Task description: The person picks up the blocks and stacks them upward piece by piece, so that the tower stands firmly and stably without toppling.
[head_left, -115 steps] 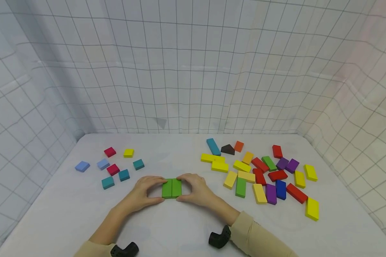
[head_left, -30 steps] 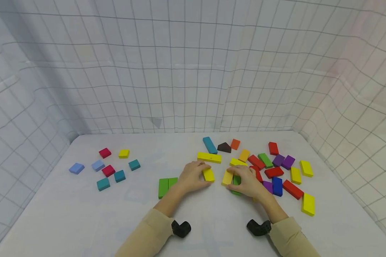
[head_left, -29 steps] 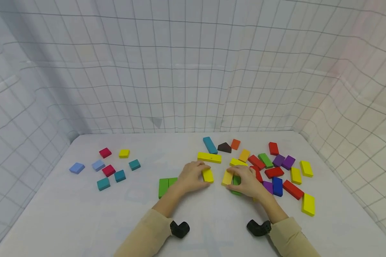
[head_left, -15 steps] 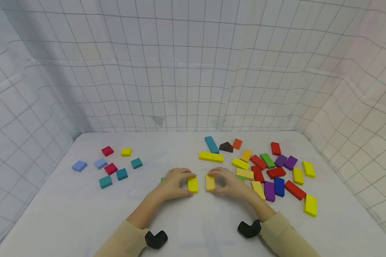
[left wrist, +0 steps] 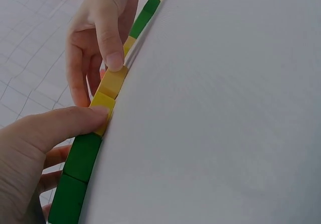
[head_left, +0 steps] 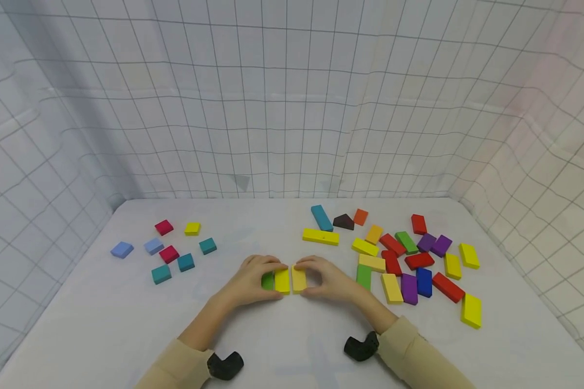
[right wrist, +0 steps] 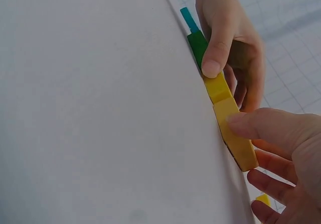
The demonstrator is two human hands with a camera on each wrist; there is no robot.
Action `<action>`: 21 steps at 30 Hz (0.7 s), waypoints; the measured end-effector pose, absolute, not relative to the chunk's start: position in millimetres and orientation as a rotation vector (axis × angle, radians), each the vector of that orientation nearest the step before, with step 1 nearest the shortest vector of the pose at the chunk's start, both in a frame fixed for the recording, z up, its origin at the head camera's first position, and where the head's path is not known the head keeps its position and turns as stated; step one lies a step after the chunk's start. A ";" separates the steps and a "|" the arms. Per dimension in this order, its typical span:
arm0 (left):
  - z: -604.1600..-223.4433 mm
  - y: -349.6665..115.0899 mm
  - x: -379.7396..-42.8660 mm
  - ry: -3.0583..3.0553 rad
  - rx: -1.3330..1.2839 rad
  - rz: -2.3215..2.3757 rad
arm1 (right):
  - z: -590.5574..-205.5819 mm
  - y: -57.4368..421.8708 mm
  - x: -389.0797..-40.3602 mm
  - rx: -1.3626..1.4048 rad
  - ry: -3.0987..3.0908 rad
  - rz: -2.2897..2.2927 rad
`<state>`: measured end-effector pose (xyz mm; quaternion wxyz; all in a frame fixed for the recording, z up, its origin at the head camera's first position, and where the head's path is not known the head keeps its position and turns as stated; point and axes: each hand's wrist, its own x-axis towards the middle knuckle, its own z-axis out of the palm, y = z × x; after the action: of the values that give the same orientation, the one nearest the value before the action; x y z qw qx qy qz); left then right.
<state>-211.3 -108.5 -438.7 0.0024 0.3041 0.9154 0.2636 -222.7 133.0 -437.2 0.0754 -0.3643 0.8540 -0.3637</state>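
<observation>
— Near the middle of the table [head_left: 282, 346], any blocks of note?
— Yellow block [head_left: 281, 282], just beside green pair [left wrist: 75, 176] on one side and, across a thin gap in the head view, pale block [head_left: 299, 280] on the other.
— And left hand [head_left: 253, 278]?
— Arched over green pair; spread only to the length of yellow block, with a pinch on near and far ends.
— Right hand [head_left: 328, 278]?
— Likewise: a pinch on pale block, end to end, with a hollow behind.
— Any trouble likely?
— Possibly a skewed row. Push harder with thumbs than with fingertips, and expect a twist. Press too hard sideways, and risk shoving green pair out of line.
— Ends level?
— Hard to tell; apparently a slight step between yellow and pale in the right wrist view.
— And on letting go?
— Could drag either block through uneven release, or nudge green pair from above. Worth minding right forearm [head_left: 370, 308] too: close to loose green block [head_left: 363, 275], so liable to bump it.
</observation>
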 end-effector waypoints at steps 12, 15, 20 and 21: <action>-443.3 -116.1 -208.1 2.890 0.964 0.896 | -437.9 124.6 -220.9 -1.133 2.554 -1.110; -445.4 -117.7 -206.6 2.887 0.956 0.933 | -438.0 124.2 -220.7 -1.133 2.555 -1.104; -449.5 -119.1 -205.9 2.853 0.973 1.034 | -438.4 123.8 -220.8 -1.115 2.567 -1.094; -449.9 -119.3 -206.0 2.847 0.979 1.049 | -438.4 123.7 -220.8 -1.109 2.568 -1.095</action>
<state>-206.0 -119.3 -449.9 -0.0232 0.3069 0.8928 0.3289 -220.8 123.7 -438.4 0.0688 -0.3683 0.8528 -0.3638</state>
